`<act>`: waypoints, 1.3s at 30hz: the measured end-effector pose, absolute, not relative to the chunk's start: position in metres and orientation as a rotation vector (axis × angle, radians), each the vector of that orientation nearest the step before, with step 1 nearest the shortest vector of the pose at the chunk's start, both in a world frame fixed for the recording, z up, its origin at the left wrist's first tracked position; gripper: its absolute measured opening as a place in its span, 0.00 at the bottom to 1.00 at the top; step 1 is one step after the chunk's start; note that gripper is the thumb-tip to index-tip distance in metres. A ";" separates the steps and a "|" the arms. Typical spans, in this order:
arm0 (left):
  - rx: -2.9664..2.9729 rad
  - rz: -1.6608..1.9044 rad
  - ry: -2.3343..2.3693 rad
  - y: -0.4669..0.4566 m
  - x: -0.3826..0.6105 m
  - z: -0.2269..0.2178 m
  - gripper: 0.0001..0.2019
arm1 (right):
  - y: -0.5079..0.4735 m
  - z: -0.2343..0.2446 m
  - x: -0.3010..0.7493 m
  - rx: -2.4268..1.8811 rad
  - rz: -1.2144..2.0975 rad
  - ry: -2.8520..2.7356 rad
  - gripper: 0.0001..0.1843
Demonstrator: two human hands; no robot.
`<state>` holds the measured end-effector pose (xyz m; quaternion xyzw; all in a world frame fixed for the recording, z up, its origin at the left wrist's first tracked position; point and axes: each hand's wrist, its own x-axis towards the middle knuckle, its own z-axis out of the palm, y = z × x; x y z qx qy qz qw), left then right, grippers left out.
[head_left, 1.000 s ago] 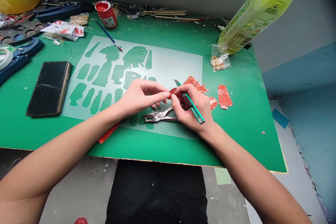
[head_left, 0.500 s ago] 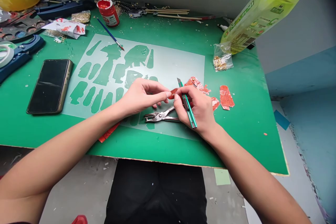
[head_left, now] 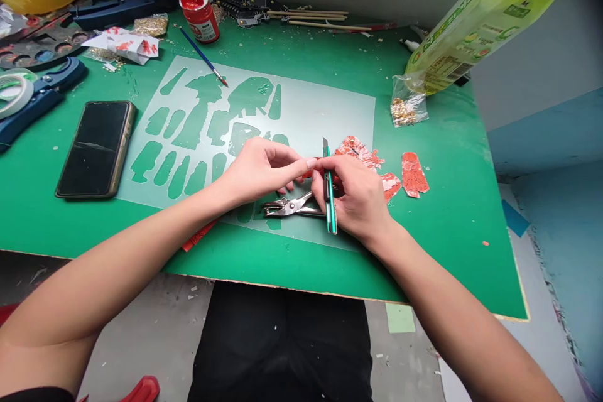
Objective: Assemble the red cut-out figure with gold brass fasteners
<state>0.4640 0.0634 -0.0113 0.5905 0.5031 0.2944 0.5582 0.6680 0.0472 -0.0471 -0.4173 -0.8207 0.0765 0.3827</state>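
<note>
My right hand (head_left: 358,198) is closed around a green craft knife (head_left: 329,191) whose blade points away from me. My left hand (head_left: 261,169) pinches a small red paper piece (head_left: 308,173) between thumb and forefinger, right against the knife. Both hands hover over a white cut-out stencil sheet (head_left: 325,110) on the green table (head_left: 438,232). A metal hole punch (head_left: 289,207) lies just under the hands. More red painted cut-outs (head_left: 414,174) lie to the right of my right hand.
A black phone (head_left: 97,149) lies at the left. At the back stand a red paint jar (head_left: 201,16), a thin brush (head_left: 203,58) and wooden sticks (head_left: 315,17). A green bottle (head_left: 480,19) and a bag of gold bits (head_left: 407,108) are at the right. A tape dispenser (head_left: 28,97) is far left.
The knife in my right hand has swung from slanting to nearly straight ahead. The view shifted slightly left and down; my left hand keeps its pinch.
</note>
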 end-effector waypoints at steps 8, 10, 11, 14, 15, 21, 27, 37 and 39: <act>1.435 0.746 1.184 0.063 0.465 -0.016 0.13 | 0.047 -0.045 0.669 -1.044 0.234 -2.131 0.03; 1.436 0.750 1.174 0.063 0.465 -0.016 0.13 | 0.048 -0.045 0.670 -1.023 0.233 -2.150 0.03; 1.434 0.751 1.169 0.063 0.465 -0.016 0.13 | 0.048 -0.044 0.670 -1.013 0.229 -2.155 0.03; 1.423 0.751 1.158 0.063 0.464 -0.016 0.13 | 0.049 -0.043 0.669 -0.983 0.217 -2.153 0.03; 1.418 0.751 1.156 0.063 0.464 -0.016 0.12 | 0.049 -0.043 0.669 -0.973 0.213 -2.151 0.03; 1.402 0.763 1.149 0.063 0.465 -0.015 0.13 | 0.048 -0.045 0.671 -0.980 0.237 -2.163 0.04; 1.442 0.749 1.163 0.064 0.465 -0.015 0.14 | 0.047 -0.048 0.671 -1.008 0.263 -2.140 0.05; 1.423 0.737 1.119 0.068 0.461 -0.017 0.15 | 0.050 -0.032 0.676 -1.049 0.243 -1.973 0.06; 1.453 0.744 1.079 0.068 0.459 -0.016 0.15 | 0.053 -0.028 0.682 -1.051 0.273 -1.940 0.10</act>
